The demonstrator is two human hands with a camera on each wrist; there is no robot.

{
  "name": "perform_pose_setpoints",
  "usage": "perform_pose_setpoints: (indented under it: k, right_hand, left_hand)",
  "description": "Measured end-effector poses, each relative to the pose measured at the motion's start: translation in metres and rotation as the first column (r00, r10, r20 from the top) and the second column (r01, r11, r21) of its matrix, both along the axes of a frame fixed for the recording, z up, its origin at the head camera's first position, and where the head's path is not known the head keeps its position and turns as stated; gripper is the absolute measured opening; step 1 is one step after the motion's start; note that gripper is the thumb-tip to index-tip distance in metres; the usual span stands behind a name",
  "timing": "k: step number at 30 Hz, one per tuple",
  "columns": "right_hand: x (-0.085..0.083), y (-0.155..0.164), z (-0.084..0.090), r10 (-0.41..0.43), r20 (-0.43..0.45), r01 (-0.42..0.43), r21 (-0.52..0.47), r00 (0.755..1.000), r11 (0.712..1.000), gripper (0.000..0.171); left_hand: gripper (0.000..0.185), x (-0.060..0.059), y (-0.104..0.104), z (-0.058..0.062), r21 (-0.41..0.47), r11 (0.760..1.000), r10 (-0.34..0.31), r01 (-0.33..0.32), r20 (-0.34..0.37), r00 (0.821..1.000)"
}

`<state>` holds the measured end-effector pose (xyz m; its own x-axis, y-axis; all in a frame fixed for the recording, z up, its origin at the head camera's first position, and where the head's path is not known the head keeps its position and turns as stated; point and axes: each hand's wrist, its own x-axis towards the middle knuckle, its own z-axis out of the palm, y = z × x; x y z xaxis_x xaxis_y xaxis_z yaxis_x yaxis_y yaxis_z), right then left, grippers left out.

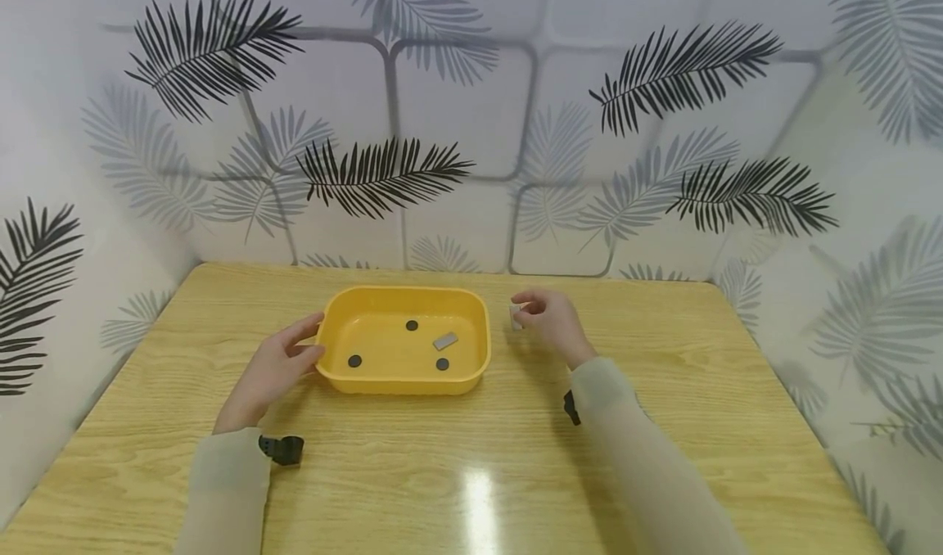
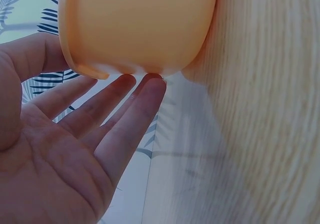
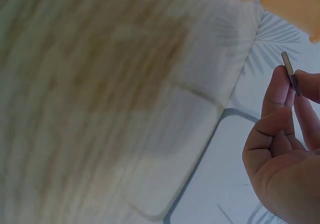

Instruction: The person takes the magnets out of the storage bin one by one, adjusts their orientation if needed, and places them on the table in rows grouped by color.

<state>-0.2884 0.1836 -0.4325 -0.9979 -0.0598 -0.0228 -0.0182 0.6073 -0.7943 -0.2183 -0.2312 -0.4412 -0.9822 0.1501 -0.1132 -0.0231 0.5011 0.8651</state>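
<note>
Small grey bar [image 3: 288, 68] pinched at fingertips of right hand [image 1: 554, 322], raised just right of tray [image 1: 407, 377]. Left hand [image 1: 278, 367] spread flat against tray's left end. Bar judged light, stiff, slippery; best taken by long edges

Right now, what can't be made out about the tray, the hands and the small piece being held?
- Piece pinched by right hand: too small in head view, edge-on in right wrist view; material unclear.
- Tray inside: left wrist view shows only its outer wall.
- Three dark discs: too small to identify.
- Left hand: palm side hidden in head view.
</note>
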Motion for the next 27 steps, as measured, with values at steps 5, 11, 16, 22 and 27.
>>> perform_pose_setpoints:
  k: [5,11,16,22,27]
  right_hand:
    - [-0.002,0.005,-0.011,0.003,0.014,-0.003,0.049,1.000,0.999,0.026]
    - [-0.004,0.010,-0.016,-0.022,0.071,0.016,0.084,0.997,0.996,0.025]
    - [-0.005,0.013,-0.018,-0.047,0.137,0.036,0.085,0.989,0.996,0.026]
    - [-0.005,0.014,-0.019,-0.054,0.174,0.048,0.040,0.983,0.998,0.024]
    - [-0.005,0.015,-0.020,-0.038,0.160,0.026,0.071,0.986,0.997,0.025]
  left_hand:
    - [0.063,0.000,0.002,0.000,0.005,1.000,-0.003,0.003,0.001,1.000]
    - [0.063,0.000,0.001,0.000,-0.006,1.000,0.004,-0.004,0.001,1.000]
    - [0.063,0.000,0.001,0.001,-0.010,1.000,0.002,-0.002,0.004,1.000]
    - [0.063,0.002,0.000,-0.001,0.011,1.000,-0.006,0.006,-0.004,1.000]
    - [0.063,0.001,-0.001,-0.001,0.013,1.000,-0.008,0.008,-0.009,1.000]
